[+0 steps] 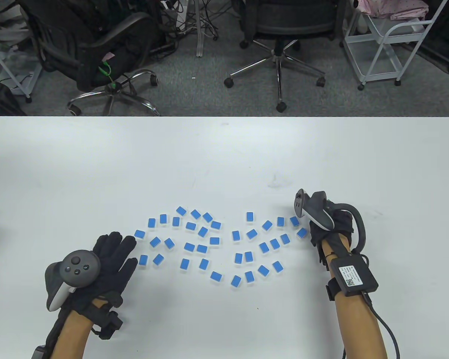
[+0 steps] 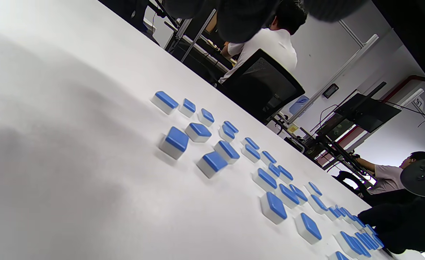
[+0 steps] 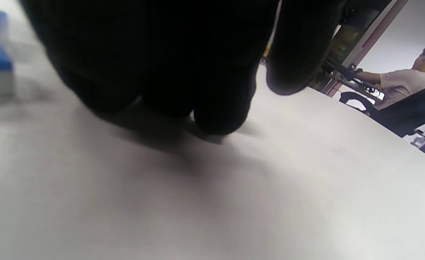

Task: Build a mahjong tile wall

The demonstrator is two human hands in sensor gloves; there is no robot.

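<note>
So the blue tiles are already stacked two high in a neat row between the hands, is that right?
No. The tiles lie scattered singly, blue side up, on the table between the left hand and right hand; none are stacked or lined up. The table view shows it.

Tiles (image 1: 189, 246): hard, smooth plastic by appearance, glossy blue backs over white bodies. Table (image 1: 224, 157): white top, smooth, matt with a faint sheen. Gloves: black knitted cloth, matt, on left hand (image 1: 112, 258) and right hand (image 1: 331, 224). Trackers (image 1: 77, 267): grey moulded plastic, satin. Floor (image 1: 194, 86): grey carpet, rough.
</note>
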